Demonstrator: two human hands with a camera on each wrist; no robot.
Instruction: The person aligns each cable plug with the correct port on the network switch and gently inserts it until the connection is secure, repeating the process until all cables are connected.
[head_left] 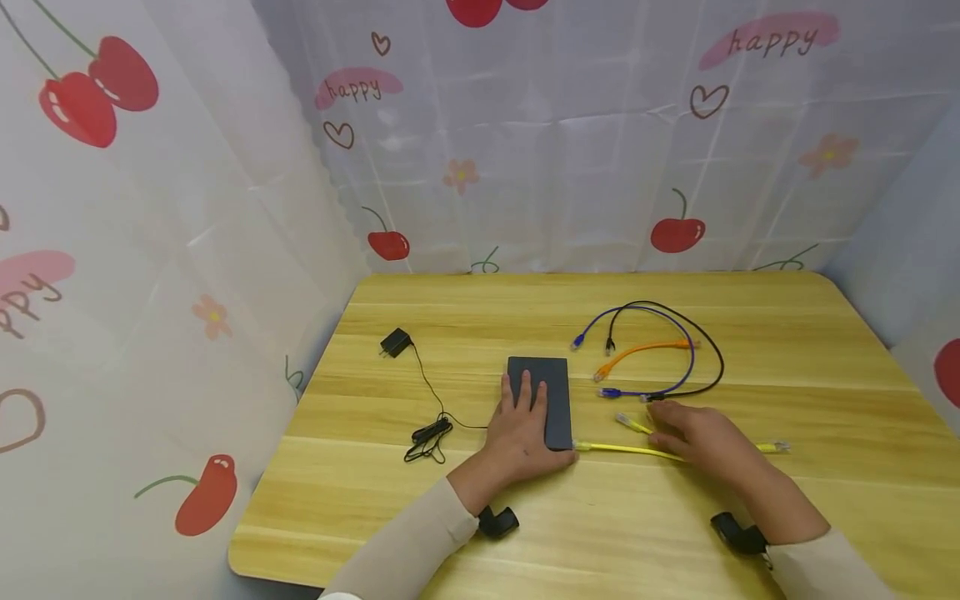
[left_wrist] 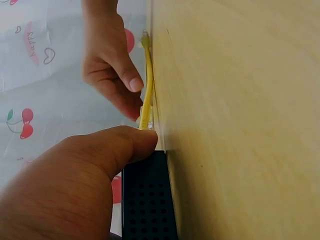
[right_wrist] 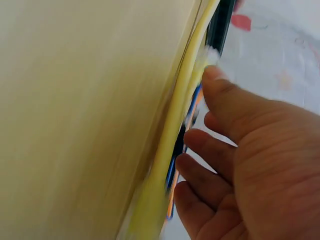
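My left hand [head_left: 519, 433] lies on a flat black box [head_left: 557, 404] with its fingers spread over the top. Its thumb reaches past the near right corner, close by one end of a yellow network cable [head_left: 626, 448]. In the left wrist view the box's side [left_wrist: 147, 205] shows rows of small holes. My right hand [head_left: 708, 442] hovers over the yellow cabling, thumb and fingers apart and loosely bent. A yellow cable end with a clear plug [head_left: 630, 422] shows between thumb and forefinger. Another yellow plug [head_left: 776, 447] sticks out beyond the right hand.
Blue [head_left: 693, 354], black [head_left: 722, 350] and orange [head_left: 645, 348] network cables lie behind the right hand. On the left are a black power adapter [head_left: 395, 342] and its bundled cord [head_left: 430, 433], which runs to the box. A cherry-print curtain [head_left: 555, 167] hangs behind the wooden table [head_left: 337, 500].
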